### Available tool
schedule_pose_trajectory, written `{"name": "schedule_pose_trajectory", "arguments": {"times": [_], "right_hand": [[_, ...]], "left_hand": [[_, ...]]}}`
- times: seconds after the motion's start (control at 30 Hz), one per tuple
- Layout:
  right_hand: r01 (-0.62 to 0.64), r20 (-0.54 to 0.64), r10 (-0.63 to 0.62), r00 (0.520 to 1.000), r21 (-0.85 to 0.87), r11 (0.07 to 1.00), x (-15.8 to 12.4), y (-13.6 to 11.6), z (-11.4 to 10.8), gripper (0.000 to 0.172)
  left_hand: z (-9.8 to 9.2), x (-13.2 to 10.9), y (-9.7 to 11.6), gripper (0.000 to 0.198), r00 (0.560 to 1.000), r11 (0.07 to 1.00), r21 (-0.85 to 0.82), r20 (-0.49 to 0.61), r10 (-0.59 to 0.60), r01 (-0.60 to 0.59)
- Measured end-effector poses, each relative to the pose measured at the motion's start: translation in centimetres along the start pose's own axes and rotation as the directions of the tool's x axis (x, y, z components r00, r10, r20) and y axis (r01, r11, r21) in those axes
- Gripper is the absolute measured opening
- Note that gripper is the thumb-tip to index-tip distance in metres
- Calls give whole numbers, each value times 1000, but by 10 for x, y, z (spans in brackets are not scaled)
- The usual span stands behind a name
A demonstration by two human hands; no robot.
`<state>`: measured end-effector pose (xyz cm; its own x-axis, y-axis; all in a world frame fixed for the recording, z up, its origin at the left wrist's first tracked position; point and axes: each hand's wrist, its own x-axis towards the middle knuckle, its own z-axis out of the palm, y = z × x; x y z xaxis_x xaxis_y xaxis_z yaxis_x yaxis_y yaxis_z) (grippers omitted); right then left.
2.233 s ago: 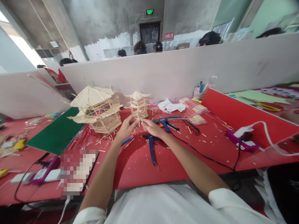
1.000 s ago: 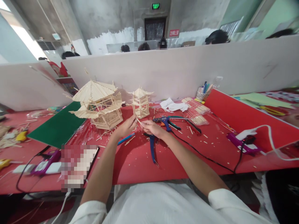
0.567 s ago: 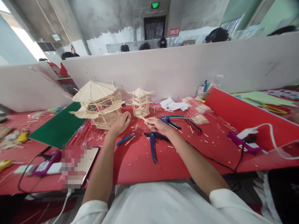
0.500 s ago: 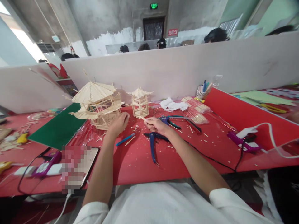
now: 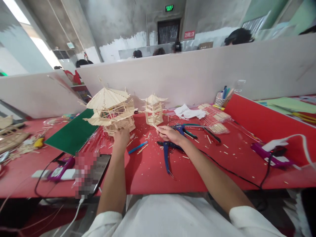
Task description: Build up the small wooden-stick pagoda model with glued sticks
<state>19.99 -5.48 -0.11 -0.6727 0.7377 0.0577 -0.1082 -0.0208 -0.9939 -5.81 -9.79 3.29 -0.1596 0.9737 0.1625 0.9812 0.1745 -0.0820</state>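
Note:
On the red table stand a large wooden-stick pavilion at the left and a smaller stick pavilion near the middle. My left hand is at the front base of the large pavilion; its fingertips are too small to make out. My right hand is closed on a thin wooden stick, just in front of the small pavilion. Blue-handled pliers lie below my right hand, and a blue glue gun lies beyond it. A blue pen-like tool rests between my forearms.
A green board, a phone and a purple power strip lie at the left. To the right are white cloth, bagged sticks, a red board and another power strip. A partition stands behind.
My left hand has moved left and down, from beside the large pavilion to its front base. My right hand keeps its pinch on the stick. The view has shifted slightly left.

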Motion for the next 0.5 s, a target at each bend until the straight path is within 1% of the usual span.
{"name": "schedule_pose_trajectory", "arguments": {"times": [0.07, 0.17, 0.23, 0.3, 0.37, 0.43, 0.5], "right_hand": [[2, 4, -2, 1000, -10, 1000, -1, -1, 1, 30], [8, 4, -8, 1000, -7, 1000, -2, -2, 2, 30], [15, 7, -15, 1000, 0, 1000, -2, -2, 2, 30], [18, 9, -18, 1000, 1, 1000, -3, -3, 2, 30], [20, 7, -19, 1000, -3, 1000, -3, -4, 2, 29], [28, 8, -28, 1000, -3, 1000, -3, -4, 2, 29], [32, 9, -32, 999, 2, 999, -3, -4, 2, 28]], "left_hand": [[-2, -1, -4, 36, 998, 1000, -10, 52, -23, 23], [-9, -3, -11, 33, 984, 997, -49, 171, -57, 66], [-17, -7, -13, 34, 975, 992, -58, 200, -96, 110], [-23, -17, -14, 36, 975, 988, -53, 181, -131, 143], [-24, -32, -16, 43, 981, 984, -67, 115, -155, 163], [-19, -51, -19, 50, 985, 985, -54, 62, -162, 165], [-9, -67, -26, 58, 985, 985, -32, 40, -169, 170]]}}
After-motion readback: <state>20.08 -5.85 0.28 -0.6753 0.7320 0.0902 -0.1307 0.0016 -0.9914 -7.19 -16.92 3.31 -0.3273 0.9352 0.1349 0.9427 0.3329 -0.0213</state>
